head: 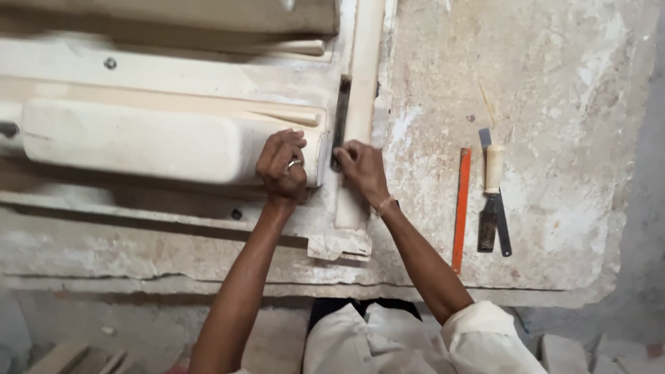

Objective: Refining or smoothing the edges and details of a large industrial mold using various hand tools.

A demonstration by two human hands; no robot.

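While both hands [322, 166] press, dark blade [340, 121] lies between.

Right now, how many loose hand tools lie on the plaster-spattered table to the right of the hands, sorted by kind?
Orange flat blade or ruler: 1
Chisel with pale handle: 1
Dark flat blade lying partly under the chisel: 1
Total: 3
The dark strip at the right hand is not counted.

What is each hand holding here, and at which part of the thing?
The right hand grips the lower end of a dark flat tool. The left hand presses on the end of the pale rounded moulding, holding nothing loose.
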